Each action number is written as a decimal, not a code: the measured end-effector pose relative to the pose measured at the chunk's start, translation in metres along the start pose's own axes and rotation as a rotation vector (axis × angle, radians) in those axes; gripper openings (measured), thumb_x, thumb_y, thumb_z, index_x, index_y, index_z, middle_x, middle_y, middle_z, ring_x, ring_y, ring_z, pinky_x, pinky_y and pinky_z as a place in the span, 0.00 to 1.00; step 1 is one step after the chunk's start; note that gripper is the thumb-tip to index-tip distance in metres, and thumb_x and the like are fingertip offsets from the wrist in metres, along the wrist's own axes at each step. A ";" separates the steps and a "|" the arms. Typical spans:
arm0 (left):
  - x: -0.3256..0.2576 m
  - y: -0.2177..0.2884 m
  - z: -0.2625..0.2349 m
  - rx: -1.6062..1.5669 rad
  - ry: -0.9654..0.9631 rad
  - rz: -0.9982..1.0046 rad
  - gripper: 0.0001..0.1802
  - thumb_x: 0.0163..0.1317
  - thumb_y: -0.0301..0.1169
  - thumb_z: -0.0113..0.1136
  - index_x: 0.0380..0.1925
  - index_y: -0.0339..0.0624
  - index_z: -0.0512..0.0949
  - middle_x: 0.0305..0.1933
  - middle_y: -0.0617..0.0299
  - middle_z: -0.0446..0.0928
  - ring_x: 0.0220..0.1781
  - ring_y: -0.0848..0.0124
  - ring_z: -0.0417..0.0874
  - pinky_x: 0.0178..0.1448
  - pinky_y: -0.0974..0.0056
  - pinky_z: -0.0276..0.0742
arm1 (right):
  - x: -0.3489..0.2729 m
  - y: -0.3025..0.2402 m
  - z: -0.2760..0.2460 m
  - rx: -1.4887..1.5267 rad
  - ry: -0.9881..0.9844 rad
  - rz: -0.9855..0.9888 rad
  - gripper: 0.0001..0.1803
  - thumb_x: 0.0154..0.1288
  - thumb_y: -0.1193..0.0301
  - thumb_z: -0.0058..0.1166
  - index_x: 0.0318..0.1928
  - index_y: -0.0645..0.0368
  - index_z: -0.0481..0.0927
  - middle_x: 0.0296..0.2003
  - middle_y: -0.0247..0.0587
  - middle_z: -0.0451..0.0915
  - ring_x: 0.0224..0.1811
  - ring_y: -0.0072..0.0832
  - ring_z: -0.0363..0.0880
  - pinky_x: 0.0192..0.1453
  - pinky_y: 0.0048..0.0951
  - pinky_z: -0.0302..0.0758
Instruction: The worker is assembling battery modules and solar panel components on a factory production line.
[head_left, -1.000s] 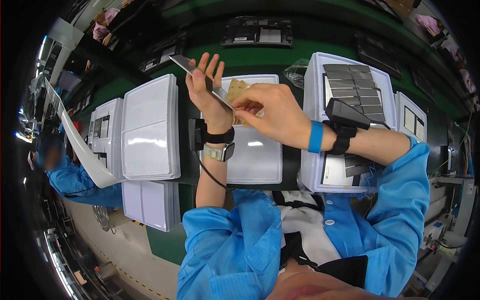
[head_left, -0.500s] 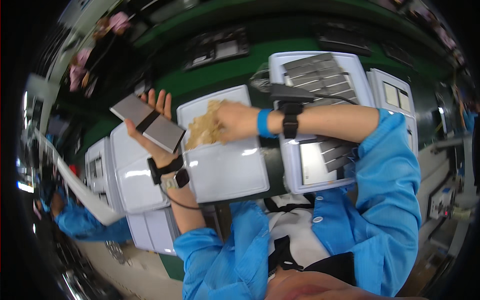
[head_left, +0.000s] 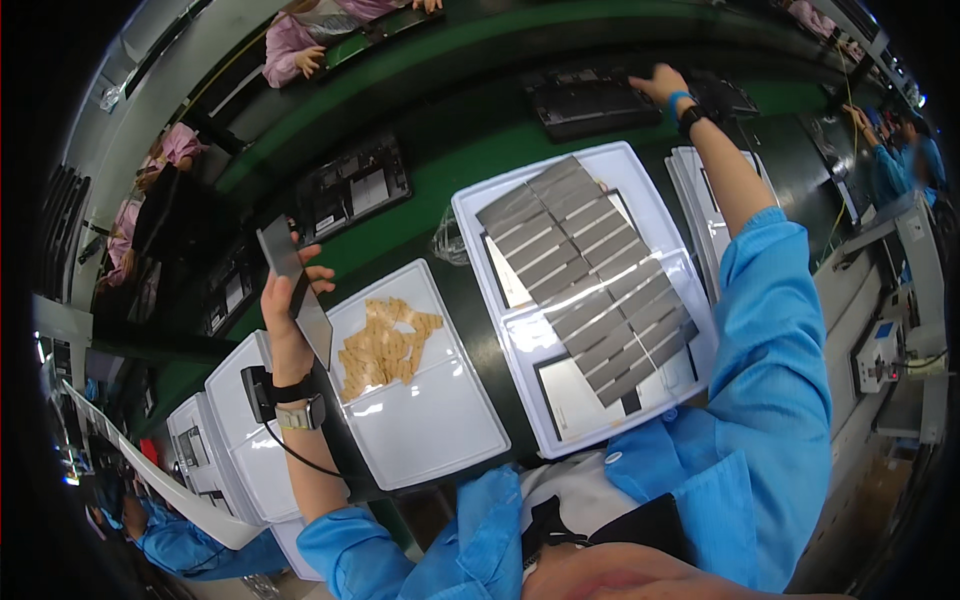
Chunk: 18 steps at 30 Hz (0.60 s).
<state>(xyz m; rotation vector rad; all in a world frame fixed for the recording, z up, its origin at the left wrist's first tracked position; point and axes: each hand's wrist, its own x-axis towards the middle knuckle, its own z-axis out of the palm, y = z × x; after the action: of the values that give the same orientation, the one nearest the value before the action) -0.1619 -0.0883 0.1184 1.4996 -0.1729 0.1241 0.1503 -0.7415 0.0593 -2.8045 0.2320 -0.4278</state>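
Right hand (head_left: 660, 84): shifted from tan strips (head_left: 372, 337) to a black chassis (head_left: 582, 112) beyond the larger white tray's (head_left: 625, 165) far edge; grip closure cannot be told.
Grey slab (head_left: 314, 322): tilted, within the left hand (head_left: 285, 325).
Left grip: clamped around the slab.

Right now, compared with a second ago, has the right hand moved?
Yes: the right hand has moved forward and rightward, from over the white tray with tan pieces to beside a black device.

Left hand (head_left: 281, 305) grips grey slab (head_left: 283, 255) — right hand (head_left: 662, 86) at dark chassis (head_left: 575, 108), contact unclear. Tan scraps (head_left: 380, 350) on white tray (head_left: 425, 435) — grey strips (head_left: 570, 225) in the bigger tray (head_left: 515, 345) rightward.
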 end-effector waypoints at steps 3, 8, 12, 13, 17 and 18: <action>0.023 0.010 0.012 0.123 -0.103 -0.011 0.43 0.70 0.54 0.59 0.75 0.34 0.64 0.63 0.51 0.77 0.51 0.68 0.83 0.56 0.64 0.78 | 0.003 0.043 0.040 -0.055 -0.233 0.117 0.48 0.47 0.39 0.79 0.52 0.72 0.83 0.53 0.63 0.85 0.59 0.52 0.85 0.62 0.44 0.81; 0.077 0.003 0.023 0.289 -0.134 -0.049 0.37 0.70 0.41 0.64 0.74 0.35 0.65 0.62 0.54 0.78 0.54 0.69 0.83 0.58 0.64 0.78 | -0.027 -0.055 0.072 0.058 -0.389 0.009 0.57 0.40 0.34 0.80 0.56 0.74 0.80 0.58 0.64 0.82 0.63 0.52 0.82 0.66 0.41 0.78; 0.175 -0.025 0.070 0.611 -0.193 0.164 0.47 0.58 0.40 0.79 0.71 0.27 0.68 0.69 0.45 0.76 0.69 0.60 0.77 0.74 0.60 0.69 | -0.049 -0.107 0.057 -0.033 -0.382 -0.120 0.59 0.46 0.28 0.70 0.59 0.72 0.79 0.58 0.67 0.81 0.61 0.56 0.82 0.68 0.41 0.77; 0.199 -0.026 0.090 0.796 -0.241 0.259 0.51 0.52 0.47 0.81 0.69 0.27 0.71 0.68 0.42 0.77 0.70 0.57 0.78 0.75 0.59 0.69 | -0.047 -0.107 0.049 -0.103 -0.327 -0.168 0.58 0.50 0.28 0.68 0.61 0.72 0.79 0.58 0.67 0.81 0.60 0.57 0.82 0.67 0.43 0.77; 0.255 -0.045 0.146 0.976 -0.318 0.532 0.55 0.42 0.53 0.81 0.71 0.42 0.72 0.67 0.44 0.78 0.68 0.51 0.79 0.73 0.55 0.73 | -0.062 -0.187 -0.008 0.651 -0.369 -0.315 0.46 0.62 0.42 0.69 0.63 0.72 0.77 0.56 0.68 0.81 0.54 0.53 0.85 0.61 0.40 0.81; 0.264 -0.052 0.168 0.967 -0.371 0.577 0.54 0.44 0.52 0.80 0.72 0.42 0.71 0.69 0.44 0.76 0.70 0.51 0.78 0.74 0.54 0.72 | -0.066 -0.195 -0.013 1.041 -0.402 -0.331 0.41 0.65 0.48 0.70 0.63 0.73 0.77 0.54 0.67 0.82 0.53 0.49 0.86 0.59 0.38 0.83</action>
<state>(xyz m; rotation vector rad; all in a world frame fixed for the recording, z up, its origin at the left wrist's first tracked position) 0.1007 -0.2663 0.1286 2.3888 -0.9497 0.4360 0.1058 -0.5478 0.1144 -1.8189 -0.4320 -0.0040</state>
